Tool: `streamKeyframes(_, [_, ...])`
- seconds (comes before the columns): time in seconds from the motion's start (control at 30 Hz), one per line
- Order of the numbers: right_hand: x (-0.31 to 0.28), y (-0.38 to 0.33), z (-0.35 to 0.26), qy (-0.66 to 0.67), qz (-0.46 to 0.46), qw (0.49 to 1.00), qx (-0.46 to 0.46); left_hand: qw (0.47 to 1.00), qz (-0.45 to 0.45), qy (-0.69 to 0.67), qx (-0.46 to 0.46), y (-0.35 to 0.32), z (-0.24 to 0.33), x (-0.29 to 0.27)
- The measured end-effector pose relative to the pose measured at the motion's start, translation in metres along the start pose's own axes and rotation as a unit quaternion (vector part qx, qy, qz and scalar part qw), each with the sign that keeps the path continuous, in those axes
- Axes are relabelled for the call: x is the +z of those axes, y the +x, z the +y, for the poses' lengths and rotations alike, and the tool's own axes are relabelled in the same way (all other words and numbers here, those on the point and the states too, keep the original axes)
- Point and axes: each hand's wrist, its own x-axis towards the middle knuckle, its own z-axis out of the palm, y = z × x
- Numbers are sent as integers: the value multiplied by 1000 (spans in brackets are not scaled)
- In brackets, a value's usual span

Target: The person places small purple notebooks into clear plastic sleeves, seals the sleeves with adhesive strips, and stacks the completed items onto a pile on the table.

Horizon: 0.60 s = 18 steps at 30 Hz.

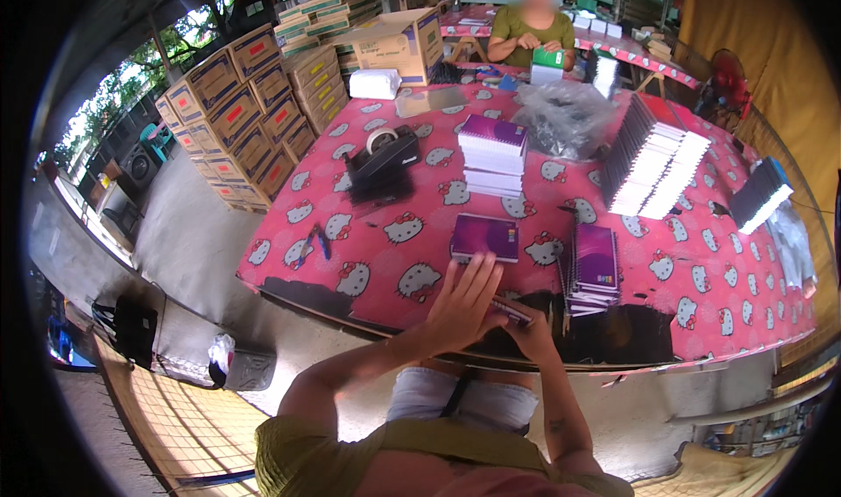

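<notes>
My right hand (531,336) grips a small notebook (512,311) near the table's front edge, seen mostly edge-on. My left hand (464,302) is stretched flat with its fingers extended, its palm beside the held notebook. Its fingertips reach the near edge of a purple-covered notebook (486,237) lying on the table; whether they touch it I cannot tell. To the right is a low stack of purple spiral notebooks (596,256). Farther back stands a taller stack of notebooks (493,155) with a purple cover on top.
A black tape dispenser (385,155) and pens (317,241) lie on the left of the pink tablecloth (377,247). Long rows of notebooks (657,164), clear plastic (565,116) and a dark-covered pile (762,195) occupy the right. Cartons (236,116) stand left; a person (534,37) sits opposite.
</notes>
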Motion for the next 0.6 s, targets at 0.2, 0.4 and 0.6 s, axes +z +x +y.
streamKeyframes(0.2, [3,0,17,22,-11,998,58,996,-9,-85,35,-37,18,25])
streamKeyframes(0.4, [3,2,2,-28,6,998,51,997,-13,-59,39,-22,20,20])
streamKeyframes(0.6, [4,4,12,-37,-14,999,16,999,5,-43,26,-2,12,15])
